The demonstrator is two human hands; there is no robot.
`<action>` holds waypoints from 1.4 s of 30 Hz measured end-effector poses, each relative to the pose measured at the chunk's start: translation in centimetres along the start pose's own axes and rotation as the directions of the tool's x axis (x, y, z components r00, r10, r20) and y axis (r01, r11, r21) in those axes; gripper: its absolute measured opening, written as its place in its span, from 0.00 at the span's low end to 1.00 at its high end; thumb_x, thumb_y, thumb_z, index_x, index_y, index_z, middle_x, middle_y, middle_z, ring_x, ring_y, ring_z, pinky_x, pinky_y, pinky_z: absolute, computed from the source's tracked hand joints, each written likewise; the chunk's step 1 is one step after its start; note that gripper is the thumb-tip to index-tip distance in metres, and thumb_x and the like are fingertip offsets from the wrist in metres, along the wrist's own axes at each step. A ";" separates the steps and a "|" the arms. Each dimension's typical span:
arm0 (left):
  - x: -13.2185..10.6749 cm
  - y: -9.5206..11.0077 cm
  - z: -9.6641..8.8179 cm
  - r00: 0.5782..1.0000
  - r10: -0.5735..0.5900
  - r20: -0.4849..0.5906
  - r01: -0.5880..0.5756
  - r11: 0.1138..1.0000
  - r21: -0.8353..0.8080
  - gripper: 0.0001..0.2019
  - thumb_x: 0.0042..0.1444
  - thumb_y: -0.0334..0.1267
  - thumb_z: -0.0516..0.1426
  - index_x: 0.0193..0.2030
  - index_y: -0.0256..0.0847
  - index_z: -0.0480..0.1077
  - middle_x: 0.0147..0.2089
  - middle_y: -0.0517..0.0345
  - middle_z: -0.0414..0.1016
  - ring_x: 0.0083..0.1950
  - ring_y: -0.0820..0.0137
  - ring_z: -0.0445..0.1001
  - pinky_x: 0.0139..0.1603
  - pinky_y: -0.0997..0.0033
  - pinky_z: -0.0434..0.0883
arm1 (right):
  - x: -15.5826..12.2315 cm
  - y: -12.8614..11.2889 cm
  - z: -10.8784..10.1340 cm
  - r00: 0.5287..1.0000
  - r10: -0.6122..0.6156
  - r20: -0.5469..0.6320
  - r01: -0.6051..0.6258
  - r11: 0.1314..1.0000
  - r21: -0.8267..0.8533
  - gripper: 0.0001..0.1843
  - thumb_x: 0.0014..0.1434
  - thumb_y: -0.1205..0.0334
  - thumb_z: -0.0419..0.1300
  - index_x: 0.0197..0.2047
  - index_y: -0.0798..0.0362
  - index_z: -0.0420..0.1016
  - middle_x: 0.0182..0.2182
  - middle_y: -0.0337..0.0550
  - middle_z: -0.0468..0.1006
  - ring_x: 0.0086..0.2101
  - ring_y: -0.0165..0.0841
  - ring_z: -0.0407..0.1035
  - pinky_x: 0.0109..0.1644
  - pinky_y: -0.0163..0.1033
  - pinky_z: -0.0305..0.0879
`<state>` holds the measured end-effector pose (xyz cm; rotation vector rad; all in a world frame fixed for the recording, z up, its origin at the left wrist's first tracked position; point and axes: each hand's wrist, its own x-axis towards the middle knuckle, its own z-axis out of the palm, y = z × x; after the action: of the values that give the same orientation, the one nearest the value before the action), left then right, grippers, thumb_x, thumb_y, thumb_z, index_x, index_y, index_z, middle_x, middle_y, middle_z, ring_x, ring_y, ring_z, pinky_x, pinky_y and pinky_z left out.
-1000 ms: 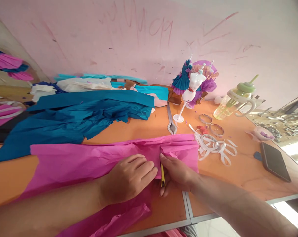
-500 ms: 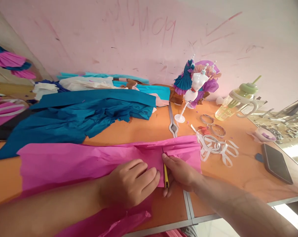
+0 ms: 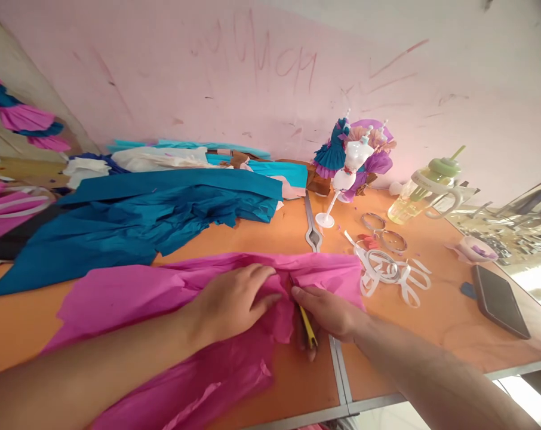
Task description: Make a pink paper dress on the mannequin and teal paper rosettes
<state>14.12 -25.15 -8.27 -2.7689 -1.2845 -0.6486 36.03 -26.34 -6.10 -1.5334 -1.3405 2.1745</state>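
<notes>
A long sheet of pink crepe-like paper (image 3: 131, 292) lies bunched along the front of the table, one part hanging toward the near edge. My left hand (image 3: 234, 301) rests on it, thumb and fingers curved around a crumpled fold. Close by on the right, my right hand (image 3: 328, 313) is closed around a slim yellow cutter (image 3: 307, 328), its dark tip pointing away from me into the paper. Some of my right fingers are hidden under the hand and the paper.
Teal paper (image 3: 163, 203) lies behind the pink sheet. A small white mannequin (image 3: 353, 156) stands near tiny dressed ones. To the right are white ribbon (image 3: 382, 266), ring-shaped bands (image 3: 393, 240), a bottle (image 3: 425, 191), and a phone (image 3: 501, 301).
My left hand has shifted up and left, its fingers changing from curled down to spread around a fold. The pink paper is more bunched, and the cutter's near end has swung slightly right.
</notes>
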 end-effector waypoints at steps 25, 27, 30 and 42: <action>0.2 -3.2 1.0 0.943 -0.274 0.190 0.270 0.962 0.045 0.41 0.56 0.65 0.52 0.69 0.40 0.55 0.64 0.37 0.65 0.57 0.47 0.72 0.51 0.54 0.70 | -2.7 -0.9 -0.7 0.750 -0.627 -0.209 -0.208 0.075 -0.975 0.20 0.69 0.46 0.42 0.40 0.51 0.66 0.27 0.44 0.78 0.27 0.37 0.74 0.25 0.40 0.36; 0.6 -3.0 0.5 0.931 -0.307 0.200 0.304 0.952 0.046 0.29 0.63 0.59 0.48 0.63 0.44 0.64 0.56 0.43 0.74 0.51 0.52 0.76 0.46 0.56 0.71 | -2.4 -1.0 -1.2 0.731 -0.634 -0.254 -0.256 0.091 -0.962 0.21 0.69 0.46 0.42 0.39 0.51 0.66 0.28 0.44 0.78 0.28 0.37 0.74 0.25 0.40 0.36; 1.0 -2.8 -0.4 0.923 -0.334 0.189 0.315 0.941 0.124 0.16 0.65 0.48 0.48 0.43 0.45 0.75 0.39 0.50 0.80 0.39 0.56 0.77 0.38 0.60 0.68 | -1.9 -1.2 -2.2 0.714 -0.630 -0.306 -0.301 0.118 -0.946 0.22 0.70 0.46 0.40 0.38 0.51 0.66 0.28 0.44 0.78 0.28 0.37 0.74 0.26 0.41 0.38; 2.7 -6.8 0.5 0.868 -0.488 0.095 0.474 0.753 -0.457 0.16 0.59 0.50 0.51 0.39 0.40 0.71 0.36 0.54 0.76 0.40 0.60 0.75 0.41 0.64 0.71 | -1.1 -1.2 -3.1 0.759 -0.623 -0.190 -0.160 0.104 -0.982 0.18 0.69 0.46 0.45 0.40 0.51 0.65 0.34 0.43 0.79 0.35 0.37 0.74 0.31 0.38 0.48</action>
<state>10.81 -18.61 -8.71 -2.7281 -2.1215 -1.1663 38.64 -24.55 -4.70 -1.7283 -2.6624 0.1099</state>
